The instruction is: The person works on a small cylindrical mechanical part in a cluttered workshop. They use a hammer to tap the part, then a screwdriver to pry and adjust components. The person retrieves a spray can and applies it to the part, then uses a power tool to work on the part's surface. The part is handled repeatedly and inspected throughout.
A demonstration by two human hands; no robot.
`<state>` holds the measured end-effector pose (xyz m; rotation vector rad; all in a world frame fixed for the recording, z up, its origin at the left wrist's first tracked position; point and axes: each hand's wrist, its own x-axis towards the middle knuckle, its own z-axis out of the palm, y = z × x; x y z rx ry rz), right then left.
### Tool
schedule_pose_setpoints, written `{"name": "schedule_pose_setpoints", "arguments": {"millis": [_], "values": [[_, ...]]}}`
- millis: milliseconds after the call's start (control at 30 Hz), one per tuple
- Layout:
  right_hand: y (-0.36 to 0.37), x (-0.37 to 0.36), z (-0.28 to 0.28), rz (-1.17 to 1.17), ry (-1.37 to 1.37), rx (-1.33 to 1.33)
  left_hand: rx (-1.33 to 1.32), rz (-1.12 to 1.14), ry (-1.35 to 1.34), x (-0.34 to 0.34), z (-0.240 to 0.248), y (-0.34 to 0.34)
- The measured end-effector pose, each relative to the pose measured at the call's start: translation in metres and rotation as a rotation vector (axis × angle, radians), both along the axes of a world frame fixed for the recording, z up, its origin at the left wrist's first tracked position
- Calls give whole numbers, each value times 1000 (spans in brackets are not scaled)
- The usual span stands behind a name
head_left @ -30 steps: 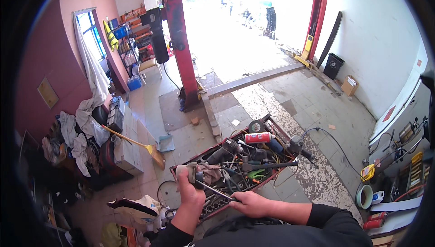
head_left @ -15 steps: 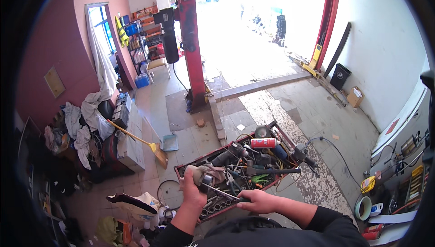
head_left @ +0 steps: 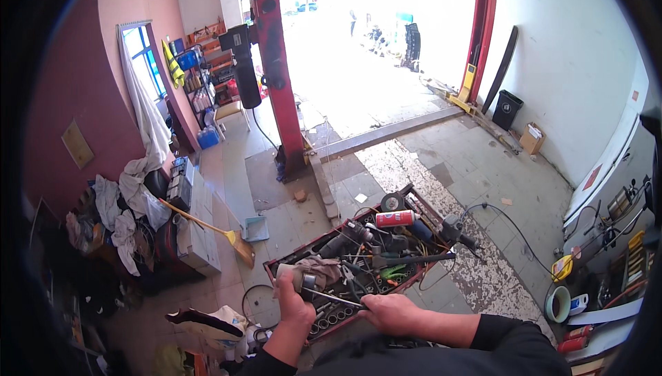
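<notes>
My left hand (head_left: 295,307) is closed around a short cylindrical part with a silver end (head_left: 308,281), held above the near left side of a red tool tray (head_left: 277,263). From the right, my right hand (head_left: 392,312) grips a screwdriver by its handle, which the fingers mostly cover. The screwdriver's thin metal shaft (head_left: 334,297) slopes up to the left, its tip end at or beside the cylindrical part; whether it touches cannot be made out. Just beyond my left hand lies a crumpled brownish rag (head_left: 324,268). A row of sockets (head_left: 332,319) lines the tray's near edge.
Among the tray's heaped tools lie a red-and-white spray can (head_left: 394,219) and green-handled pliers (head_left: 393,273). A torn bag (head_left: 217,324) sits to the left. Farther off are a broom (head_left: 241,246), a blue dustpan (head_left: 256,228) and a red lift post (head_left: 276,66). A cable (head_left: 514,228) crosses the floor at right.
The view has shifted slightly. My right fingers now cover the dark screwdriver handle that showed before. Both hands keep their holds, and the shaft lies at a slightly flatter angle.
</notes>
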<state>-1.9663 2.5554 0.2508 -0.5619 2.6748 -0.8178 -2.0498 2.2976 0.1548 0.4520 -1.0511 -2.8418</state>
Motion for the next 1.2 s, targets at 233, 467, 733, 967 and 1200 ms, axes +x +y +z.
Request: {"name": "schedule_pose_setpoints", "arguments": {"millis": [233,467,733,967,1200], "values": [[-4,9,-17,-27,-87,-68,-30,58,-36,-1,-10,2],[-11,22,-42,-79,-125,-304,7,16,17,5,-1,9],[4,16,-21,-20,209,-24,100,-134,-36,-3,24,13],[15,19,-12,-53,-2,-79,121,-310,-48,-1,38,21],[29,18,-14,-100,-74,-189,66,-310,-11,-1,51,37]]}}
